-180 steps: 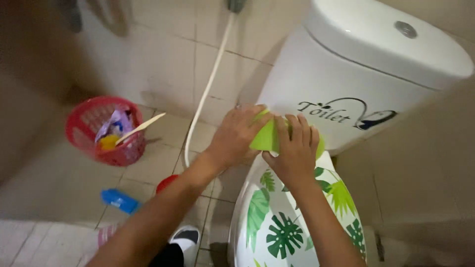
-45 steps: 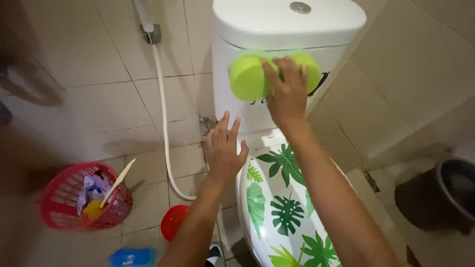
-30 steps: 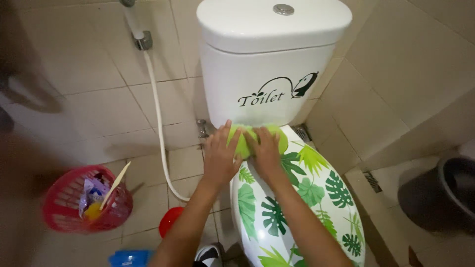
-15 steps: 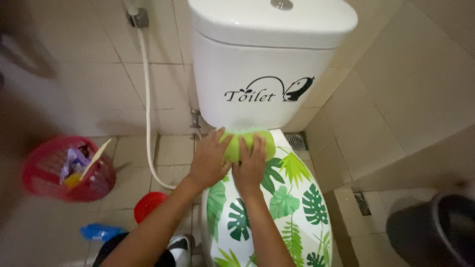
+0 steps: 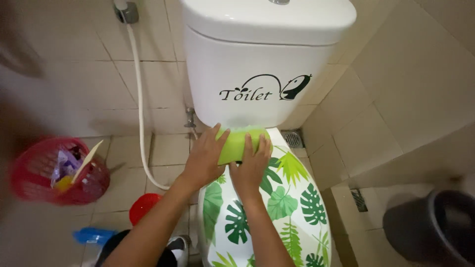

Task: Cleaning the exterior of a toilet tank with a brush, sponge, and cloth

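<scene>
A lime-green sponge lies pressed against the back of the toilet, where the lid meets the white tank. My left hand grips its left end and my right hand covers its right part. Both hands hold the sponge down on the closed lid, which is white with a green leaf print. A dark decal sits on the front of the tank.
A white hose runs down the tiled wall to the floor at the left. A red basket with rubbish, a red round object and a blue item lie on the floor. A dark bucket stands at the right. A floor drain sits behind the toilet.
The right hand brought the sponge down from the tank front to the back of the lid and the left hand joined it. In the last half second the hands barely moved.
</scene>
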